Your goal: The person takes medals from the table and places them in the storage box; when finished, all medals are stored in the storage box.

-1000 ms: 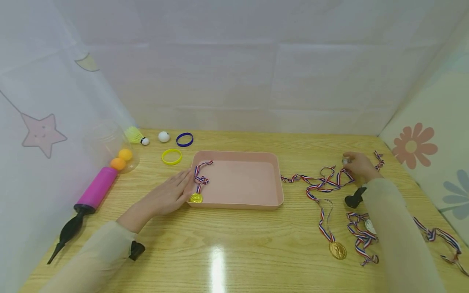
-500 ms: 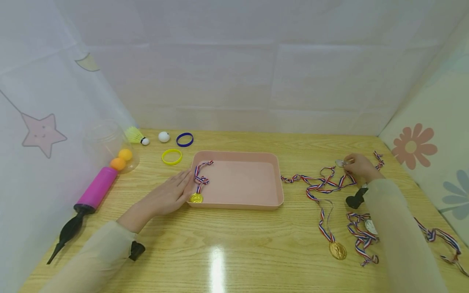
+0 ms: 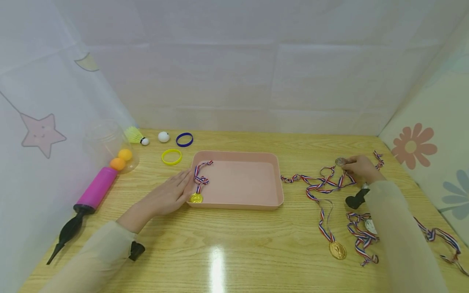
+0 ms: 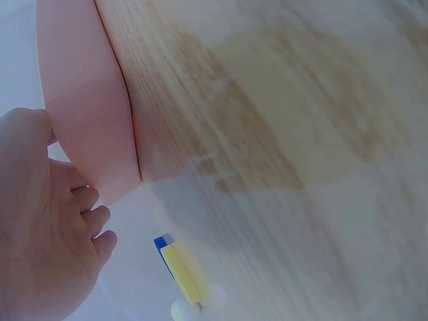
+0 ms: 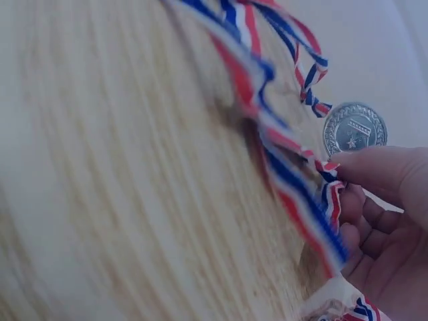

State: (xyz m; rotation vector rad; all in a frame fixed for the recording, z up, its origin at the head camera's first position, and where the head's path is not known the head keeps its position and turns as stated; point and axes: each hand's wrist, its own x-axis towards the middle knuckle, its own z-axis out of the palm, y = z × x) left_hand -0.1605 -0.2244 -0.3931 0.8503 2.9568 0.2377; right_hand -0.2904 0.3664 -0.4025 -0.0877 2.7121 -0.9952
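My left hand (image 3: pixel 170 193) lies against the left end of the pink tray (image 3: pixel 234 205), fingers straight along its rim. In the left wrist view its fingertips meet the tray's outer wall (image 4: pixel 87 93). A gold medal (image 3: pixel 196 198) on a striped ribbon lies inside the tray at that end. Over at the right, my right hand (image 3: pixel 360 167) pinches a silver medal (image 5: pixel 354 127) where its red, white and blue ribbon (image 5: pixel 294 194) is attached. That medal's face shows beyond the thumb and finger. Its ribbon trails over the wooden table, tangled with others towards the tray.
Another gold medal (image 3: pixel 337 250) and a second silver medal (image 3: pixel 370 226) lie nearer, partly by the right sleeve. At the left are a magenta hand pump (image 3: pixel 97 189), a clear jar (image 3: pixel 106 140) with orange balls, a shuttlecock (image 3: pixel 136 136), a white ball (image 3: pixel 163 136), yellow (image 3: pixel 171 162) and blue (image 3: pixel 185 145) wristbands.
The silver medal has come further out from behind my right fingers and now shows its face, tilted upward. My right hand has shifted slightly; my left hand and the tray have stayed put.
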